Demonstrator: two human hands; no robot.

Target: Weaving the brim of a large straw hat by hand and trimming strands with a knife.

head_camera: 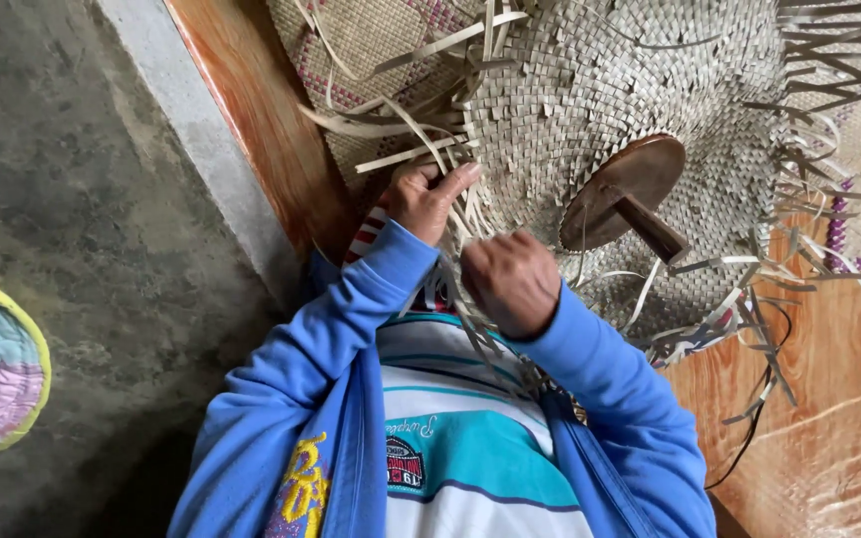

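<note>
the left hand pinches loose pale straw strips at the near edge of a large, pale, round woven straw piece, and the right hand is clenched around more strips just beside it. the woven piece lies on a flat woven straw mat over a wood-patterned floor, with a round brown wooden block with a handle resting on it. a grey concrete floor lies past the mat's left edge.

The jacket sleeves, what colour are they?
Bright blue sleeves, clearest in the head view.
</note>
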